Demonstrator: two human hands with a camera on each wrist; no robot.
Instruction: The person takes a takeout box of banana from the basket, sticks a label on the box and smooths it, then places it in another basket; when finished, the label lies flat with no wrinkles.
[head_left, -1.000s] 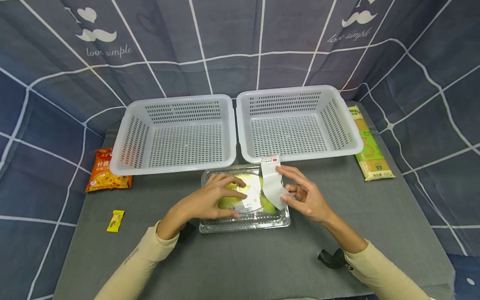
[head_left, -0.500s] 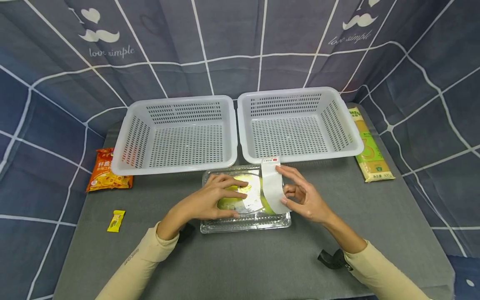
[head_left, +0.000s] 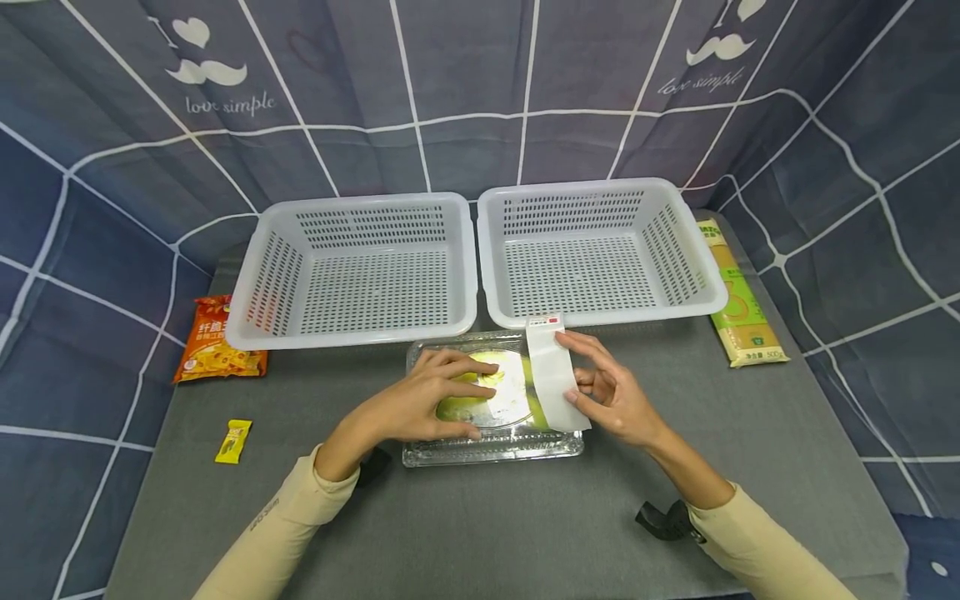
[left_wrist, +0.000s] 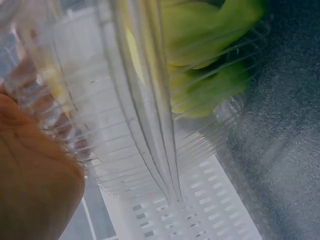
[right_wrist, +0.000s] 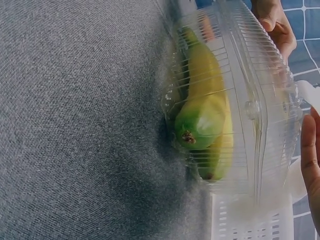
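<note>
I've got the left hand [head_left: 431, 396] palm-down, right hand [head_left: 611, 396] angled opposite. Orange-red snack bag [head_left: 213, 342], small yellow packet [head_left: 233, 441], white perforated plastic basket [head_left: 352, 339], clear ridged plastic box [head_left: 492, 452] of green-yellow fruit [right_wrist: 202, 122] between hands, twin basket [head_left: 611, 315] close behind. Left fingers spread on lid; right thumb and index pinch white paper strip [head_left: 553, 379] over it.
</note>
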